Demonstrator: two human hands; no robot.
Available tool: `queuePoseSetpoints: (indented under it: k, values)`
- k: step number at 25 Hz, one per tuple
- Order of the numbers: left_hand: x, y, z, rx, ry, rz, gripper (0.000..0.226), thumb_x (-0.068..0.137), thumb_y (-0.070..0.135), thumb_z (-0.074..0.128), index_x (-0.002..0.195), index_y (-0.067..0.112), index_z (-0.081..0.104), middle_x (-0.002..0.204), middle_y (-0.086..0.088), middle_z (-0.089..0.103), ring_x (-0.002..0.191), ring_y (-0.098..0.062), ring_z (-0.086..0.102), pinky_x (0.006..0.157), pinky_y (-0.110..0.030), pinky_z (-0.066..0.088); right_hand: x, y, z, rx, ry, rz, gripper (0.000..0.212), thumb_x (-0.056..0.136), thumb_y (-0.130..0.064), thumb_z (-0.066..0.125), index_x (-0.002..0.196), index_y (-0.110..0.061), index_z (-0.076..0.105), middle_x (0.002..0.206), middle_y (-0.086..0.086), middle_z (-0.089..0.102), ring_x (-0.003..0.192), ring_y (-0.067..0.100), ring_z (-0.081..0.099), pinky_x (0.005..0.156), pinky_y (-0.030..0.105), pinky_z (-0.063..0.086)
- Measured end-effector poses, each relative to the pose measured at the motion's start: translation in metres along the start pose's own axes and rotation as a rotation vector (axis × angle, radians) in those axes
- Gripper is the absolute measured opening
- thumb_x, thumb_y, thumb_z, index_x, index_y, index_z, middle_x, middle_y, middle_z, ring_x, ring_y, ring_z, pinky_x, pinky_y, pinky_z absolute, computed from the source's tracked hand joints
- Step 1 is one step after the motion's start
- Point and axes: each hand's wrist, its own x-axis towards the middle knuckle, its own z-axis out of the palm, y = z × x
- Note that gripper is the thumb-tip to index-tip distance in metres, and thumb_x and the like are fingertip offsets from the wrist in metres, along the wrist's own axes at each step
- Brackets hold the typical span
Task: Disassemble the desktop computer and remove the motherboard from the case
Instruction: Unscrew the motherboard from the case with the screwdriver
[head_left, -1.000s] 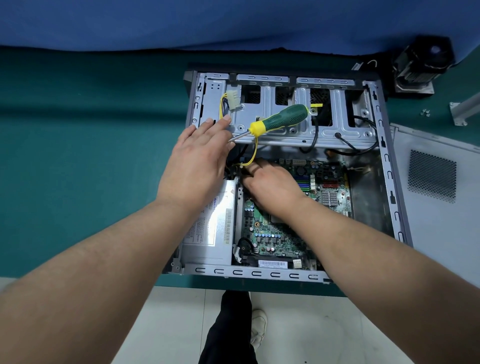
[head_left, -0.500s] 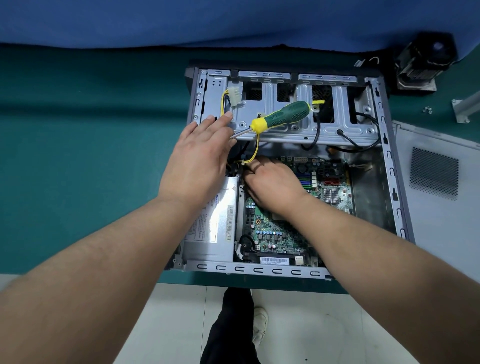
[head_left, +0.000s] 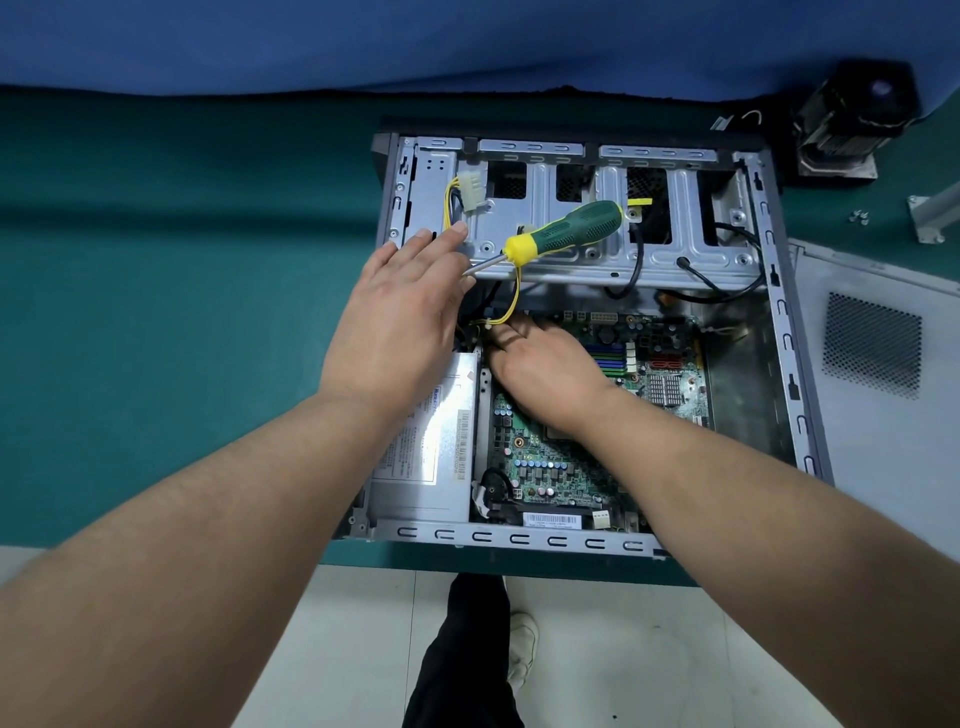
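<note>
The open computer case (head_left: 519, 538) lies on its side on the green mat. The green motherboard (head_left: 550, 467) sits inside it, partly hidden by my right forearm. My right hand (head_left: 545, 364) is at the board's top-left corner, its fingers curled down on the yellow and black power cable (head_left: 511, 306); the fingertips are hidden. My left hand (head_left: 405, 317) lies flat with straight fingers over the left end of the drive cage (head_left: 691, 249). A green and yellow screwdriver (head_left: 576, 228) rests on the cage, its shaft tip running under my left hand.
A silver power supply (head_left: 415, 467) fills the case's left side. A white plug (head_left: 472, 189) hangs on the cage. The removed side panel (head_left: 883, 415) lies to the right. A black cooler (head_left: 847, 124), loose screws (head_left: 860, 215) and a bracket (head_left: 930, 218) sit at the back right.
Both hands stay almost in place. My right hand's fingers have crept slightly toward the yellow wire. The screwdriver has not moved on the cage.
</note>
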Motion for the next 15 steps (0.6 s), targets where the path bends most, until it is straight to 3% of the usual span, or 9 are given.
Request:
queuePoseSetpoints:
  k: [6,9,12,15]
  values:
    - [0.001,0.000,0.000,-0.006,-0.006,-0.001,0.034,0.110,0.026,0.039,0.135,0.016,0.060,0.159,0.002,0.044,0.149,-0.024,0.037,0.124,-0.038,0.019,-0.001,0.000,-0.001,0.038,0.036,-0.013,0.023,0.083,-0.002,0.063,0.105,-0.009,0.069,0.124,0.016,0.065,0.107,0.034,0.064,0.075,0.041,0.051]
    - [0.000,-0.002,0.001,-0.008,0.001,0.009,0.033,0.110,0.025,0.040,0.133,0.016,0.061,0.158,0.002,0.045,0.148,-0.024,0.038,0.123,-0.038,0.019,-0.006,0.003,-0.012,0.137,0.095,0.016,0.030,0.080,0.001,0.066,0.108,-0.007,0.065,0.111,0.014,0.064,0.097,0.034,0.062,0.077,0.042,0.051]
    - [0.000,-0.004,0.002,-0.009,0.010,0.012,0.031,0.110,0.025,0.040,0.131,0.016,0.061,0.158,0.002,0.045,0.147,-0.024,0.039,0.123,-0.038,0.019,-0.025,0.008,-0.023,0.327,0.075,0.083,0.020,0.092,-0.008,0.062,0.111,-0.015,0.059,0.104,0.008,0.064,0.092,0.028,0.061,0.075,0.038,0.050]
    - [-0.003,-0.002,0.000,-0.019,-0.010,0.014,0.031,0.111,0.024,0.040,0.132,0.016,0.061,0.158,0.003,0.045,0.147,-0.024,0.039,0.124,-0.037,0.018,-0.059,0.013,-0.037,0.625,-0.031,0.218,0.006,0.099,-0.016,0.052,0.101,-0.021,0.053,0.094,-0.001,0.062,0.082,0.020,0.060,0.067,0.031,0.044]
